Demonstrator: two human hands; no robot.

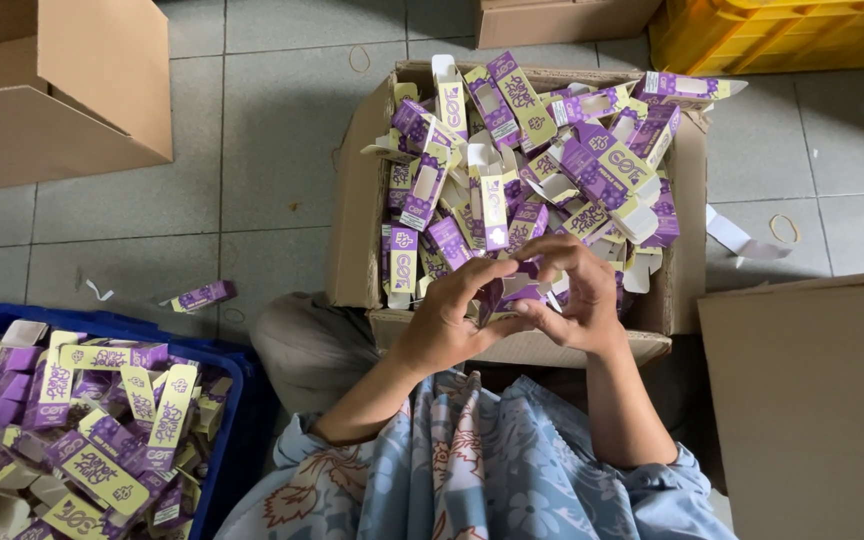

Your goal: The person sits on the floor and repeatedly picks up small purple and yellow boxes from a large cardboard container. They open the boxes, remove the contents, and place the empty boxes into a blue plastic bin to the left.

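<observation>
Both hands meet at centre, fingers curled inward — left hand (444, 325) and right hand (577, 295) pinch one small purple carton (514, 293) between them, held just above the near edge of the open cardboard box (352, 230). That box is heaped with folded purple-and-yellow cartons (522, 160), lying every way. Near left: blue crate (237, 400) of flat carton blanks (92, 440). One stray carton (202, 295) on the tiled floor. Held carton mostly hidden by fingers; its shape is unclear. Yellow crate (782, 30) far right, cut off.
</observation>
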